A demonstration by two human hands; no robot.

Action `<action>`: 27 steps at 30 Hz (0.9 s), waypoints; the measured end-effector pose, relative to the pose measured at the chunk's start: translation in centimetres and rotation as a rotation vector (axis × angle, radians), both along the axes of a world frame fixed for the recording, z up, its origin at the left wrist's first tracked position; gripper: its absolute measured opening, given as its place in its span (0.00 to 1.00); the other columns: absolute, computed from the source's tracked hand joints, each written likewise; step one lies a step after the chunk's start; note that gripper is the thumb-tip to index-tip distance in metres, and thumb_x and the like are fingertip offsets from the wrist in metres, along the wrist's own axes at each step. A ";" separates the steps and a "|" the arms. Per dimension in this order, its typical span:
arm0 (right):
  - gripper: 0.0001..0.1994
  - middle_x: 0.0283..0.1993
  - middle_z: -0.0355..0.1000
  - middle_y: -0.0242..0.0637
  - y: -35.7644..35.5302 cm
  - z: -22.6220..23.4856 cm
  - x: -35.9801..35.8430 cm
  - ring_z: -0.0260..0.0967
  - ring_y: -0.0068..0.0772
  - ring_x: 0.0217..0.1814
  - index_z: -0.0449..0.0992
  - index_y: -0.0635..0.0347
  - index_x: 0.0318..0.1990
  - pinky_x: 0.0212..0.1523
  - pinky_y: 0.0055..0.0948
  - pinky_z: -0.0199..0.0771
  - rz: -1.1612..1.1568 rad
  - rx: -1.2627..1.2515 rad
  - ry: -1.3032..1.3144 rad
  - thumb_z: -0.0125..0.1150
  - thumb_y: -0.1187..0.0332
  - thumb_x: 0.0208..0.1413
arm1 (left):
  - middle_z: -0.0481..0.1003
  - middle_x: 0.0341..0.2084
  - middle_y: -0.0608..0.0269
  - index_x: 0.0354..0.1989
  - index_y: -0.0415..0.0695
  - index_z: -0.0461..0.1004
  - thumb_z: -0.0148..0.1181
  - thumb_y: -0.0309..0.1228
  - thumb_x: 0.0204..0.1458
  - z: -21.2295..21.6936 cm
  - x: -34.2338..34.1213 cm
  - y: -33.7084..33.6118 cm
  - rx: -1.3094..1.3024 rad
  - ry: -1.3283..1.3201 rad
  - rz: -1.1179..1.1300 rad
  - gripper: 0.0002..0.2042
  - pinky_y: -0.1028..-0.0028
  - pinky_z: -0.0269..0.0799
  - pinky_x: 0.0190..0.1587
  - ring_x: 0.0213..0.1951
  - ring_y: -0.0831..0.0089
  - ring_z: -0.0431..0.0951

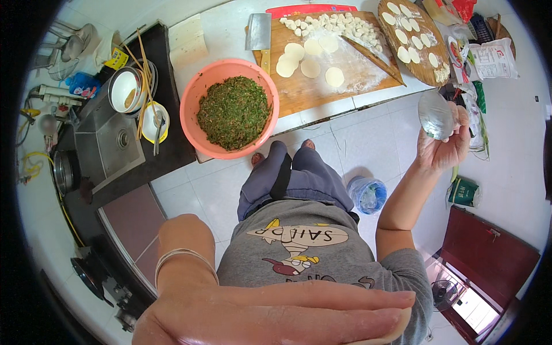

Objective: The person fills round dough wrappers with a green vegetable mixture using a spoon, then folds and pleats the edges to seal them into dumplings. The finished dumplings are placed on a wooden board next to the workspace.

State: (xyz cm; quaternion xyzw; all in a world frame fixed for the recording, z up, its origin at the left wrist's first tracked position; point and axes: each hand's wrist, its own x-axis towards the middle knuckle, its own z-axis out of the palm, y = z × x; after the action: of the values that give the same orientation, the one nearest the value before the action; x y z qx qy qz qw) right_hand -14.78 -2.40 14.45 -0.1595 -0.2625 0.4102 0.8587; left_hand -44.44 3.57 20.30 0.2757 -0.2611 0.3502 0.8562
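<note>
Close to the camera at the bottom, my left hand [270,313] stretches across the view, flat and open, holding nothing. At the right my raised right hand [447,150] is closed around a shiny metal spoon [435,117], its bowl facing up; most of the handle is hidden. A pink basin [188,123] of chopped green filling [233,112] stands at the counter's near edge. On the wooden cutting board [310,106] lie round dough wrappers [334,76], small dough pieces [333,26] and a tapered rolling pin [374,60]. A round board [424,73] carries several more wrappers.
A cleaver [258,31] lies at the cutting board's left edge. Farther left are the sink [109,144], stacked bowls [122,91], long chopsticks [145,75] and a yellow-rimmed bowl [152,129]. A blue-lined bin [368,195] stands on the floor; bags [494,57] crowd the far right.
</note>
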 end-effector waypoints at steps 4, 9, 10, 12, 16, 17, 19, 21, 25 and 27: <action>0.03 0.31 0.61 0.36 0.4 0.0 0.0 0.60 0.25 0.29 0.64 0.61 0.34 0.29 0.18 0.65 0.033 -0.012 0.011 0.51 0.72 0.57 | 0.51 0.59 0.22 0.58 0.15 0.50 0.39 0.63 0.52 1.4 -1.3 1.1 0.045 0.111 -0.098 0.50 0.48 0.50 0.61 0.63 0.36 0.50; 0.05 0.32 0.62 0.38 0.9 -0.5 -0.4 0.60 0.27 0.31 0.66 0.62 0.35 0.27 0.18 0.63 0.069 0.008 -0.004 0.50 0.70 0.58 | 0.44 0.63 0.27 0.59 0.17 0.48 0.28 0.55 0.59 2.6 -2.8 4.5 0.230 0.228 -0.257 0.42 0.53 0.42 0.65 0.66 0.41 0.46; 0.05 0.32 0.62 0.38 1.1 -0.5 -0.5 0.59 0.27 0.31 0.66 0.62 0.35 0.27 0.18 0.63 0.082 0.012 0.007 0.50 0.70 0.58 | 0.45 0.62 0.26 0.59 0.16 0.48 0.30 0.56 0.58 2.8 -2.7 4.9 0.236 0.242 -0.298 0.43 0.52 0.43 0.65 0.65 0.40 0.47; 0.05 0.32 0.61 0.38 1.4 -0.4 -0.8 0.58 0.27 0.30 0.66 0.63 0.35 0.27 0.18 0.62 0.100 0.021 0.014 0.50 0.70 0.58 | 0.48 0.60 0.23 0.58 0.15 0.49 0.37 0.61 0.53 3.0 -2.4 5.7 0.212 0.272 -0.398 0.48 0.49 0.47 0.63 0.64 0.38 0.49; 0.06 0.31 0.61 0.38 1.9 -0.7 -1.3 0.57 0.27 0.30 0.66 0.64 0.36 0.27 0.19 0.62 0.066 -0.006 0.013 0.50 0.70 0.58 | 0.43 0.62 0.24 0.62 0.24 0.50 0.29 0.70 0.50 3.0 -3.3 3.9 -0.102 0.332 -0.420 0.52 0.47 0.44 0.63 0.66 0.39 0.46; 0.06 0.31 0.61 0.38 1.9 -0.7 -1.4 0.57 0.27 0.30 0.67 0.64 0.36 0.27 0.19 0.62 0.044 -0.020 0.016 0.50 0.70 0.59 | 0.42 0.63 0.26 0.63 0.26 0.49 0.26 0.70 0.50 2.9 -3.4 3.6 -0.176 0.374 -0.397 0.52 0.48 0.44 0.64 0.66 0.41 0.45; 0.07 0.30 0.61 0.39 2.3 -0.8 -2.0 0.57 0.28 0.30 0.67 0.65 0.36 0.26 0.19 0.62 0.013 -0.048 -0.095 0.50 0.69 0.59 | 0.43 0.63 0.28 0.63 0.27 0.47 0.26 0.70 0.50 1.8 -2.9 4.7 -0.280 0.518 -0.305 0.51 0.49 0.45 0.64 0.66 0.43 0.46; 0.08 0.30 0.62 0.40 2.2 -0.3 -2.7 0.58 0.29 0.29 0.68 0.66 0.37 0.25 0.20 0.63 -0.076 -0.057 -0.259 0.50 0.68 0.60 | 0.44 0.64 0.30 0.64 0.27 0.46 0.25 0.69 0.51 0.7 -2.1 6.5 -0.373 0.663 -0.231 0.51 0.51 0.46 0.65 0.67 0.46 0.47; 0.11 0.28 0.67 0.45 2.2 1.6 -4.0 0.64 0.33 0.25 0.70 0.68 0.34 0.24 0.26 0.67 -0.211 -0.053 -0.711 0.51 0.67 0.59 | 0.58 0.61 0.45 0.63 0.28 0.49 0.29 0.58 0.58 -2.2 -1.4 8.4 -0.518 0.687 -0.203 0.40 0.60 0.53 0.64 0.62 0.57 0.60; 0.11 0.27 0.70 0.46 2.3 1.9 -4.8 0.66 0.35 0.24 0.72 0.69 0.32 0.25 0.29 0.67 -0.230 -0.055 -0.921 0.52 0.67 0.58 | 0.59 0.60 0.45 0.63 0.28 0.49 0.29 0.57 0.58 -3.3 -1.1 8.7 -0.517 0.730 -0.160 0.39 0.61 0.54 0.64 0.61 0.57 0.61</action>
State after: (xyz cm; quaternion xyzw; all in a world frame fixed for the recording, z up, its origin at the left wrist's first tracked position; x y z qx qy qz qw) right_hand -19.61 -0.09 16.37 -0.3754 -0.5854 0.2062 0.6884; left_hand -45.56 12.28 17.02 0.1374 0.1332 0.2167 0.9573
